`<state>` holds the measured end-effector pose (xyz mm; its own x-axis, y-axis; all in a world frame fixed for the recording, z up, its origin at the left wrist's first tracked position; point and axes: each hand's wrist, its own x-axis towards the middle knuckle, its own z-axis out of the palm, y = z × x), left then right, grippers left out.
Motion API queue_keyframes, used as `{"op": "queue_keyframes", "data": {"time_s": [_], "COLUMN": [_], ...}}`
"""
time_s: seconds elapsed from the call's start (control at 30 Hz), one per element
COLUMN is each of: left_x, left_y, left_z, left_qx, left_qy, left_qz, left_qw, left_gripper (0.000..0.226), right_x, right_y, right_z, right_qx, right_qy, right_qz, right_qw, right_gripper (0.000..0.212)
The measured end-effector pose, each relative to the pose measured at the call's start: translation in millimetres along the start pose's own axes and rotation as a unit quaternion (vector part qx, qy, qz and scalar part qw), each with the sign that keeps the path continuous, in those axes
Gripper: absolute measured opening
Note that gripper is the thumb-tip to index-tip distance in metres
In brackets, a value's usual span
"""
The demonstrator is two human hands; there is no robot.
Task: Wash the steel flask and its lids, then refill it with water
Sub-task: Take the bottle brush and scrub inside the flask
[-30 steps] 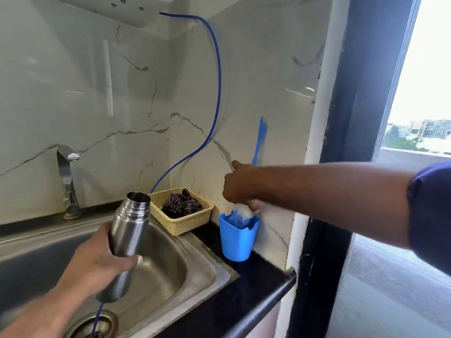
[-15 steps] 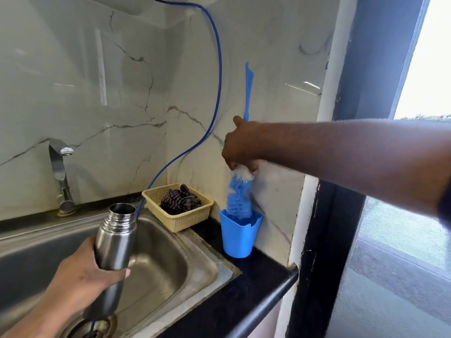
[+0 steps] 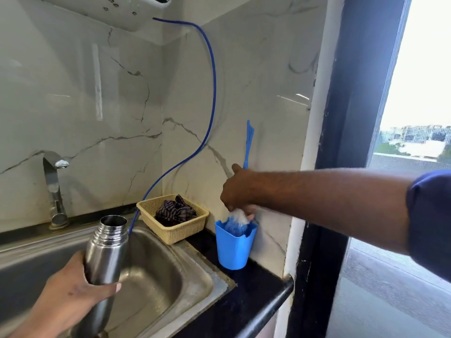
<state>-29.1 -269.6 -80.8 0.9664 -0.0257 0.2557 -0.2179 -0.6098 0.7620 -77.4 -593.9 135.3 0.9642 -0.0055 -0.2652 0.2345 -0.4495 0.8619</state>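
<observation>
The left hand (image 3: 70, 298) grips the open-mouthed steel flask (image 3: 105, 254) round its body, tilted slightly over the sink (image 3: 158, 264). Right of it on the black worktop (image 3: 244, 296) stand a basket (image 3: 181, 234) holding a striped cloth (image 3: 174, 212) and a blue cup (image 3: 234, 250) — the right hand (image 3: 240, 191) clasps a blue bottle brush (image 3: 249, 142) just above its bristles, which sit in the cup.

silver-grey steel flask (image 3: 105, 252); bright blue cup (image 3: 234, 248); brush (image 3: 248, 145), blue handle with blue-and-white bristles; pale tan basket (image 3: 181, 231), fine mesh pattern; dark cloth (image 3: 174, 212), lighter stripes; thin blue tube (image 3: 214, 93); white marble wall (image 3: 73, 106), grey veining; glossy black counter (image 3: 244, 303); grey steel sink (image 3: 156, 272); dark blue sleeve (image 3: 432, 215).
</observation>
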Motion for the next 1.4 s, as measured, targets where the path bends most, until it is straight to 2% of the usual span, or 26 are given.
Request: {"op": "queue_keyframes", "data": {"time_s": [0.3, 0.53, 0.73, 0.93, 1.23, 1.4], "left_x": [3, 22, 1, -5, -6, -6], "left_y": [-3, -33, -2, 11, 11, 9], "left_z": [-3, 3, -5, -6, -6, -7], "left_qx": [-0.002, 0.007, 0.005, 0.014, 0.010, 0.024], "left_qy": [-0.013, -0.021, -0.013, 0.010, 0.004, 0.006], "left_qz": [-0.022, -0.027, -0.017, -0.018, -0.014, -0.021], "left_qw": [1.000, 0.999, 1.000, 1.000, 1.000, 0.999], "left_gripper": [0.096, 0.112, 0.105, 0.089, 0.089, 0.086], "right_x": [-26, -56, -67, -61, -58, -58], "right_y": [47, 73, 80, 66, 64, 64], "right_z": [-27, -41, -43, -32, -28, -26], "right_qx": [-0.017, -0.016, 0.011, 0.001, 0.007, -0.002], "right_qy": [-0.002, 0.013, 0.034, 0.025, 0.065, 0.070], "right_qz": [0.040, 0.074, 0.089, 0.078, 0.086, 0.087], "right_qw": [0.999, 0.997, 0.995, 0.997, 0.994, 0.994], "right_gripper": [0.066, 0.065, 0.066, 0.063, 0.054, 0.061]}}
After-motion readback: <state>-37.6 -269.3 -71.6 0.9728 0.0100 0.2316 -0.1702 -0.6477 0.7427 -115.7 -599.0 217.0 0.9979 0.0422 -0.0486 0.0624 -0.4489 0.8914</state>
